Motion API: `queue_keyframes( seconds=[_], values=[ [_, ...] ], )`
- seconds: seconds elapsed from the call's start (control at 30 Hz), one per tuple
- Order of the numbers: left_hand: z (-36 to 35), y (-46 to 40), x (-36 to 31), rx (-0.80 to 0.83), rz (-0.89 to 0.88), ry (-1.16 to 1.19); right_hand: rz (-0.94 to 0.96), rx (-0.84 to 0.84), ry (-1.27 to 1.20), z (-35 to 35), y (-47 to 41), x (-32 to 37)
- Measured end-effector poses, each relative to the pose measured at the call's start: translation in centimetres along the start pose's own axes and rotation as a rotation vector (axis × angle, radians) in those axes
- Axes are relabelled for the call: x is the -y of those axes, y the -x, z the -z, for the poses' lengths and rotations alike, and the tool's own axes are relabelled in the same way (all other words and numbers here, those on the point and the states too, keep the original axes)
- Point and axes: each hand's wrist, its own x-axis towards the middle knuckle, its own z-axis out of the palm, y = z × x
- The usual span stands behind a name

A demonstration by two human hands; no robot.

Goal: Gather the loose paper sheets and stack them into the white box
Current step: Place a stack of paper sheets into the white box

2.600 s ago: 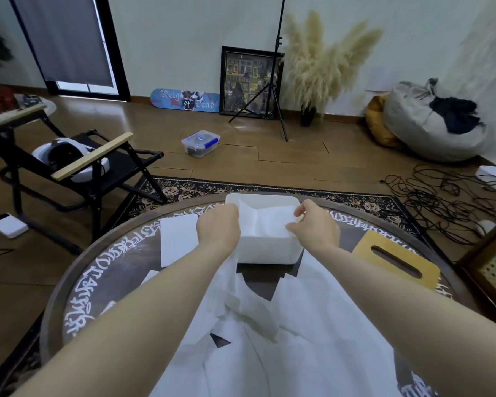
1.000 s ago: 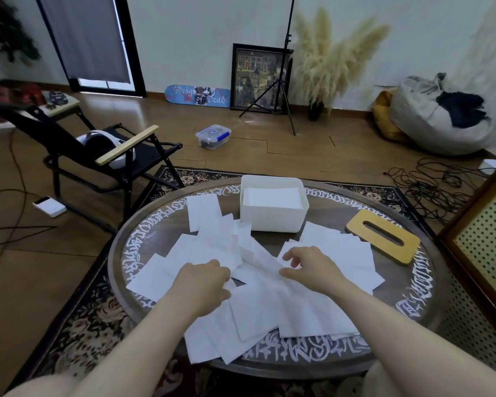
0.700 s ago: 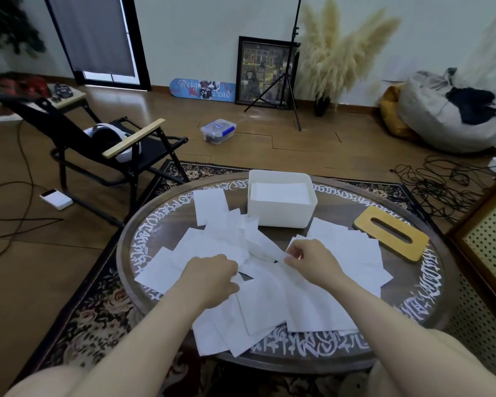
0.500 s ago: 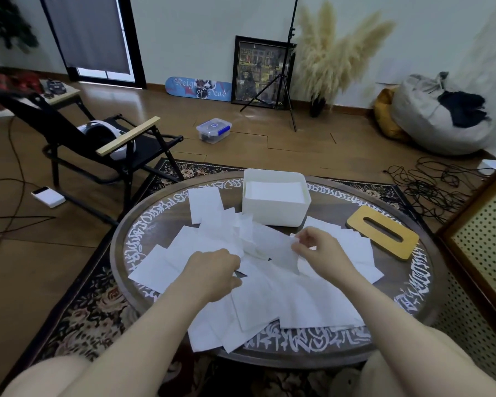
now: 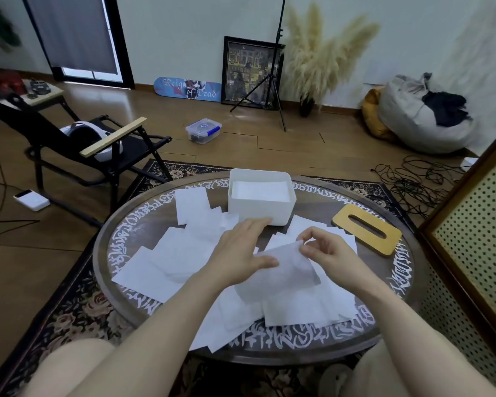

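since half a second earlier, one paper sheet had been lifted off the pile and the left hand had been opened out from a loose curl. the sheet was pinched at its upper corner between the thumb and fingertips of the right hand, and it was held slightly curled above the other sheets. the left hand was spread flat with straight fingers, its thumb laid against the sheet's left edge and its fingertips stretched toward the near wall of the white box.

the white box was placed on the far side of the round table, open at the top, and a neat stack of white sheets was seen lying flat inside it, well below the rim. a clear plastic container with a blue-clipped lid was set on the wooden floor beyond the table; its dark contents could not be made out.

the loose paper sheets were scattered in overlapping layers across the middle and near part of the table, white, thin and roughly square, some hanging over the near edge. a wooden tissue-box lid with an oval slot was laid on the table to the right of the box, apart from the paper.
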Motion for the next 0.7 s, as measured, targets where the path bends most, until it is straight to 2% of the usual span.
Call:
queue_keyframes(
  seconds=[0.07,0.13,0.2,0.27,0.37,0.43,0.5,0.57,0.7],
  values=[
    [-0.6,-0.4,-0.3,0.077,0.061,0.140,0.014,0.017,-0.004,0.2,0.0,-0.3],
    [-1.1,-0.6,-0.5,0.225,0.144,0.365,0.007,0.001,-0.027,0.4,-0.1,-0.7],
    [-1.9,-0.7,-0.5,0.327,0.167,0.462,-0.002,-0.019,-0.039,0.6,-0.3,-1.0],
    [-2.5,-0.8,-0.5,0.293,0.180,0.477,-0.009,-0.054,-0.041,0.7,-0.4,-1.2],
    [-2.8,-0.8,-0.2,0.167,0.266,0.586,-0.035,-0.208,-0.021,0.9,-0.5,-1.3],
    [-2.5,-0.7,0.0,0.083,0.338,0.673,-0.122,-0.275,0.010,1.2,-0.4,-1.5],
    [-2.2,-0.7,0.3,0.019,0.404,0.746,-0.285,-0.233,0.048,1.5,-0.2,-1.4],
    [-2.0,-0.7,0.6,-0.024,0.449,0.811,-0.424,-0.107,0.069,1.4,0.1,-1.1],
    [-2.2,-0.6,0.8,-0.031,0.500,0.943,-0.545,0.120,0.000,0.0,0.5,-0.5]
  ],
)
